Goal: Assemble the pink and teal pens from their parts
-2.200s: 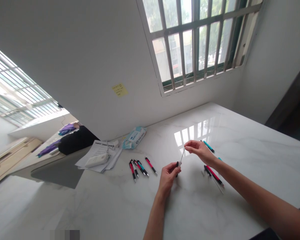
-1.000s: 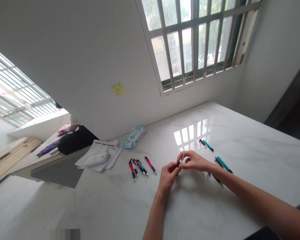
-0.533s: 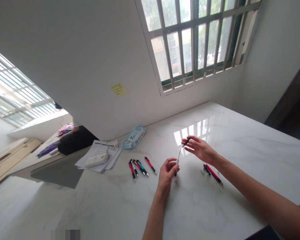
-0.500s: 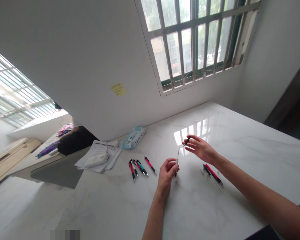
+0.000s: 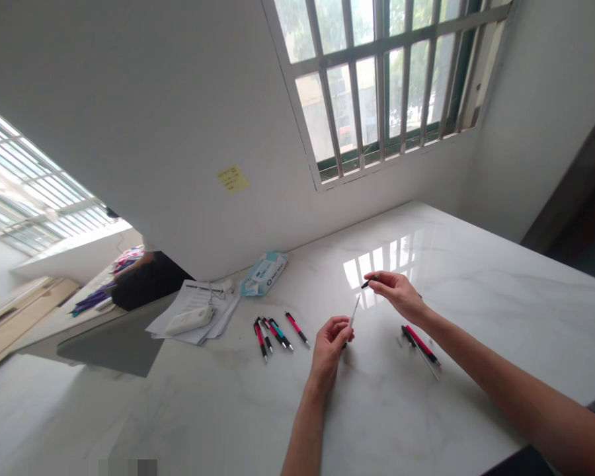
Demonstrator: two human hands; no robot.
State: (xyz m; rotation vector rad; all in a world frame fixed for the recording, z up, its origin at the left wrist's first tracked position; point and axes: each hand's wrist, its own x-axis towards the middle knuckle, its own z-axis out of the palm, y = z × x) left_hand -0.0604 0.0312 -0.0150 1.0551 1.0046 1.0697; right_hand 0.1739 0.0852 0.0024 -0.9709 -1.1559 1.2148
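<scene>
My left hand [image 5: 330, 347] is closed on a white pen barrel [image 5: 351, 322], held tilted above the table with a thin refill sticking up from its top. Up and to the right, my right hand [image 5: 396, 291] pinches a small black pen part [image 5: 369, 282]; its dark tip points at the refill, a little apart from it. Left of my left hand, several click pens [image 5: 272, 335] with red, white and teal barrels lie grouped, and one red pen [image 5: 296, 329] lies beside them. Under my right forearm rest a red pen barrel [image 5: 423, 344], a black piece and a thin white refill [image 5: 430, 362].
A blue-and-white wipes pack [image 5: 264, 274] lies against the wall. Beside it are papers [image 5: 193, 297] with a white device [image 5: 191, 320] on top. The marble-look table [image 5: 377, 410] meets the wall below a barred window [image 5: 387, 86]. A yellow note [image 5: 233, 178] sticks to the wall.
My right hand has turned, so the black part now lies flatter, its tip pointing down-left. The refill in the left hand leans further right.
</scene>
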